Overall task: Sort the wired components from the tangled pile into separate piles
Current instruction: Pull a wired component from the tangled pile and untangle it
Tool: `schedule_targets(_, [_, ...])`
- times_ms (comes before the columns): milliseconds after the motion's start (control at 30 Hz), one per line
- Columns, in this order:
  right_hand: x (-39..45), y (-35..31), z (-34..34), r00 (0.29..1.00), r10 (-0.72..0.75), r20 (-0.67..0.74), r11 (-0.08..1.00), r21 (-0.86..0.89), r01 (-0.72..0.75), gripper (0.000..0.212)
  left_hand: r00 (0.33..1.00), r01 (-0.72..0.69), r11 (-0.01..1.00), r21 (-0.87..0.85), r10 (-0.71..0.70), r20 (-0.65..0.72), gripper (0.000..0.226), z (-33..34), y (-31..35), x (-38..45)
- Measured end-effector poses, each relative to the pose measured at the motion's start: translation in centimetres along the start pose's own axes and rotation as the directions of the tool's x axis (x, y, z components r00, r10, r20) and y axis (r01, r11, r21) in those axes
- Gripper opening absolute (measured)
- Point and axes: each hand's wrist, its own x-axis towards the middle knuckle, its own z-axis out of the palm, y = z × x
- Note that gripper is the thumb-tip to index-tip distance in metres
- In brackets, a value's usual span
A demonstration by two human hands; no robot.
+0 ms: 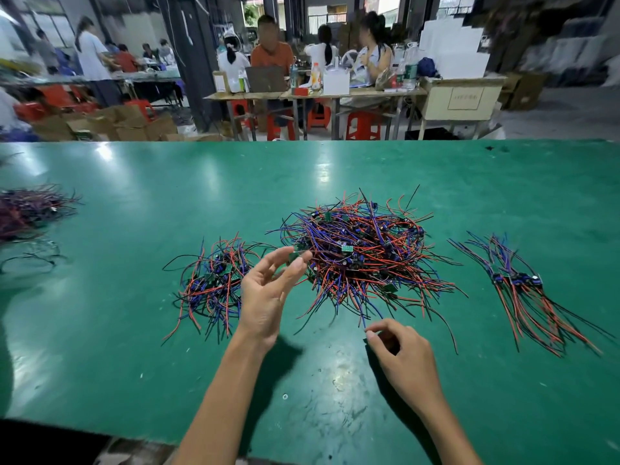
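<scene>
Bright overhead glare on the table; edges blurred, perhaps warped.

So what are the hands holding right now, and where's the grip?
The left hand pinches a small green board by its edge. The right hand pinches a wired component at its small green end.

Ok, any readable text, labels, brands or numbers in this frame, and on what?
None can be read.
Cream box on the far table: framed label, print too blurred.
Bottles and cartons there: labels too small.
Circuit boards in the tangled pile: no legible markings.
</scene>
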Motion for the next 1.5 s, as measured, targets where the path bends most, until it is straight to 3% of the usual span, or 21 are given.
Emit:
schedule_targets(67, [0.0,0.1,0.0,1.0,0.001,0.001,1.0,0.004,-0.001,0.014,0.973,-0.218,0.936,0.276,0.231,-0.016,0.022,-1.4,0.4,0.8])
schedule_targets(167, [0.0,0.1,0.1,1.0,0.002,0.005,1.0,0.007,-0.002,0.016,0.85,-0.459,0.595,0.66,0.511,0.13,0.024,-5.0,1.4,2.3])
schedule_targets(233, [0.1,0.1,0.1,1.0,0.008,0.007,1.0,0.012,-0.008,0.016,0.806,-0.419,0.283,0.863,0.553,0.21,0.03,-7.7,1.6,3.3])
schedule_targets(267, [0.1,0.2,0.1,1.0,0.01,0.007,1.0,0.015,-0.01,0.016,0.841,-0.329,0.176,0.928,0.502,0.203,0.029,-9.0,1.4,3.7])
schedule_targets(333, [0.1,0.3,0.1,1.0,0.011,0.009,1.0,0.023,-0.011,0.016,0.95,-0.064,0.042,0.997,0.31,0.048,0.025,-10.5,0.5,3.7])
schedule_targets(367, [0.1,0.3,0.2,1.0,0.012,0.009,1.0,0.028,-0.012,0.016,0.967,0.04,-0.002,0.999,0.251,-0.038,0.025,-11.0,-0.2,3.4])
schedule_targets(433, [0.1,0.2,0.2,1.0,0.015,0.007,1.0,0.028,-0.015,0.016,0.958,0.068,-0.035,0.997,0.282,-0.055,0.021,-10.9,-1.3,3.0])
schedule_targets(533, [0.3,0.3,0.3,1.0,0.008,-0.004,1.0,0.029,-0.008,0.016,0.925,-0.105,-0.071,0.992,0.359,0.123,0.014,-8.2,-2.7,3.0])
schedule_targets(633, [0.2,0.3,0.2,1.0,0.001,0.003,1.0,0.021,-0.001,0.014,0.946,-0.242,-0.111,0.964,0.193,0.26,0.019,-4.9,-4.8,4.1])
schedule_targets(700, [0.1,0.3,0.2,1.0,0.003,0.005,1.0,0.018,-0.004,0.014,0.962,-0.238,-0.144,0.96,0.104,0.254,0.027,-3.2,-6.4,5.1])
schedule_targets(767, [0.0,0.2,0.1,1.0,0.004,0.007,1.0,0.022,-0.004,0.014,0.985,-0.131,-0.089,0.987,0.101,0.14,0.033,-1.9,-7.7,5.8])
schedule_targets(900, [0.0,0.1,0.1,1.0,0.015,0.002,0.999,0.044,-0.015,0.013,0.976,0.144,0.168,0.975,0.139,-0.169,0.037,-0.7,-8.6,7.0])
schedule_targets(1067, [0.2,0.4,0.0,1.0,0.005,0.001,0.999,0.039,-0.005,0.013,0.95,0.236,0.418,0.877,0.093,-0.299,0.034,0.3,-7.9,6.0])
schedule_targets(1133, [0.2,0.4,0.0,1.0,0.004,-0.004,0.999,0.043,-0.004,0.014,0.963,0.17,0.586,0.792,0.073,-0.26,0.029,0.7,-7.0,4.7])
schedule_targets(1200, [0.2,0.4,0.1,1.0,0.004,-0.007,0.999,0.043,-0.003,0.015,0.978,0.11,0.794,0.597,0.021,-0.208,0.024,1.3,-5.6,2.9])
schedule_targets(1267, [0.2,0.4,0.1,1.0,0.005,-0.007,0.999,0.041,-0.004,0.016,0.989,0.101,0.914,0.394,-0.05,-0.139,0.025,2.0,-4.3,1.0])
schedule_targets(1367, [0.2,0.4,0.1,1.0,0.011,-0.009,0.999,0.049,-0.011,0.015,0.992,0.12,0.962,0.246,-0.124,-0.001,0.031,3.2,-3.1,-1.5])
schedule_targets(1500, [0.3,0.2,0.2,1.0,0.025,0.001,0.992,0.122,-0.025,0.011,0.941,0.285,0.958,0.027,-0.285,0.182,0.027,3.9,-3.2,-3.9])
